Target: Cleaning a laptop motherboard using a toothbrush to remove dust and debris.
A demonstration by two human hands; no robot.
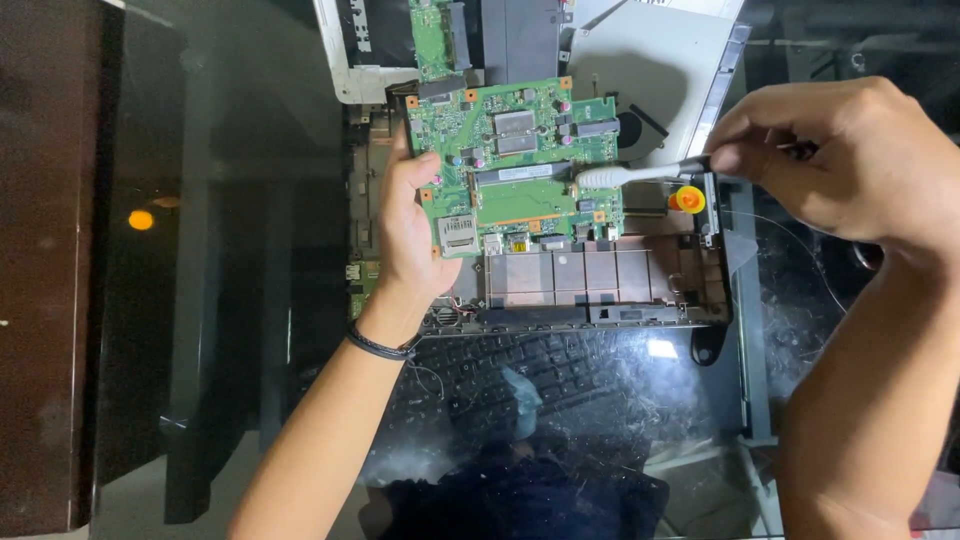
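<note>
My left hand [412, 232] grips the left edge of a green circuit board [515, 165], holding it tilted above an opened laptop base [590, 285]. My right hand [850, 150] pinches the handle of a white toothbrush [625, 176]. Its bristled head rests on the board's right side, near the long memory slot. A black band circles my left wrist.
A small orange-capped bottle [687, 199] stands at the base's right edge. A white laptop cover [660, 60] and a smaller green board [432, 38] lie behind. A keyboard [520, 370] shows through the glass tabletop [230, 300]. A brown wall is at the left.
</note>
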